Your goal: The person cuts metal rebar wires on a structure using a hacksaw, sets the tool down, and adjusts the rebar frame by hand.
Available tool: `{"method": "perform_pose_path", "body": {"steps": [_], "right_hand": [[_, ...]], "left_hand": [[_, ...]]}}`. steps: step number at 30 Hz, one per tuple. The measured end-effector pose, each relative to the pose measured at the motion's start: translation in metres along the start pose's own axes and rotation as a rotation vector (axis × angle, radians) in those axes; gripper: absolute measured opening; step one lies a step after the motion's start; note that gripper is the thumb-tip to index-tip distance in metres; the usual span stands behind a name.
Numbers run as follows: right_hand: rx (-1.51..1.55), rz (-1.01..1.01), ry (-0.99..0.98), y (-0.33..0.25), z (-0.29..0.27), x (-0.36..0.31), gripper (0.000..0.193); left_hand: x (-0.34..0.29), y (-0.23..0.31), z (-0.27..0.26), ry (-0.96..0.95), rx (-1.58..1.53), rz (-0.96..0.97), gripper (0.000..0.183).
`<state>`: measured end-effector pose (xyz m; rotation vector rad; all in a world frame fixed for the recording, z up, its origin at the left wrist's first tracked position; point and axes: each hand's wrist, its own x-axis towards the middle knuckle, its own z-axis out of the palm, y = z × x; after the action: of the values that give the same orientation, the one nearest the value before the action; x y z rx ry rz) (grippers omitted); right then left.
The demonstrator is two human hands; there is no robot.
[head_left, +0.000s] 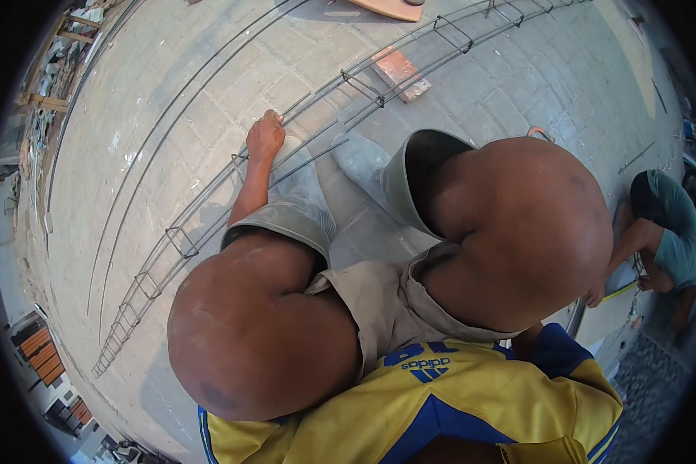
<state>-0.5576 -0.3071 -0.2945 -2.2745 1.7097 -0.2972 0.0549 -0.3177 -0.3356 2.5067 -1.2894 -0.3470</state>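
A long cage of steel rebar [380, 101] with square stirrups runs across the paving from the lower left to the top right. My left hand [265, 137] reaches past my left knee, its fingers closed on the cage's bars beside my left boot [286, 215]. The cage passes in front of my boots. At my right side only a blue sleeve [558, 349] and a bit of forearm show; my leg hides the right hand. I am squatting with both knees raised.
An orange-red brick [400, 73] lies under the cage's bars. Thin loose rods [137, 157] curve along the paving at left. Another person in teal [677, 232] crouches at far right, hands near a yellow strip [621, 291]. Wood and debris [48, 102] line the left edge.
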Motion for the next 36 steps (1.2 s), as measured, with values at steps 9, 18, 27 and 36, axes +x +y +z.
{"method": "perform_pose_path", "body": {"steps": [9,18,27,36], "right_hand": [[0.544,0.147,0.361,-0.029,-0.143,0.036,0.042],[0.46,-0.195,0.799,-0.174,-0.331,0.029,0.033],[1.46,-0.476,0.021,-0.302,-0.198,0.071,0.022],[0.985,-0.133,-0.252,-0.303,-0.027,0.069,0.006]], "left_hand": [[0.022,-0.012,0.013,-0.02,-0.14,-0.07,0.03],[0.038,-0.023,0.02,-0.25,-0.376,-0.129,0.024],[0.012,0.011,0.009,-0.031,-0.01,0.42,0.023],[0.035,0.025,0.016,-0.213,0.122,0.411,0.024]]}}
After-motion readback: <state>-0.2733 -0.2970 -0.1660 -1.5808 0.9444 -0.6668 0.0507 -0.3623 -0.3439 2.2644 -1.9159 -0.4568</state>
